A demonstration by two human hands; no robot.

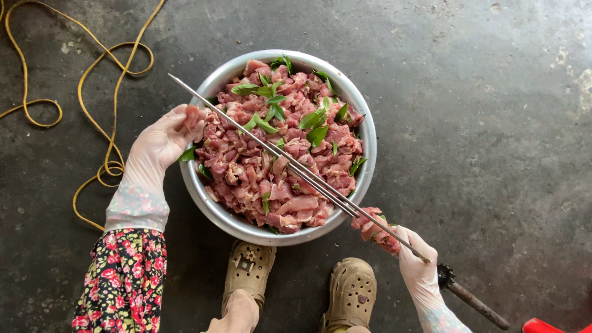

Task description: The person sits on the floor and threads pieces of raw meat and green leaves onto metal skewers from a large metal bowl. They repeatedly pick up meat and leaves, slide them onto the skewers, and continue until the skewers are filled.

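A wide metal bowl (203, 197) sits on the floor, heaped with raw pink meat pieces (290, 160) and green leaves (314, 126). My left hand (161, 143), in a thin glove, reaches over the bowl's left rim and pinches a piece of meat (195, 117). My right hand (414, 262), also gloved, grips a long metal skewer (259, 143) near its dark handle (472, 299). The skewer lies diagonally across the bowl, its tip pointing up-left. A few meat pieces (374, 229) are threaded on it next to my right hand.
A yellow cord (114, 105) loops over the dark concrete floor at the left. My two feet in tan clogs (296, 287) stand just below the bowl. A red object (542, 325) shows at the bottom right corner.
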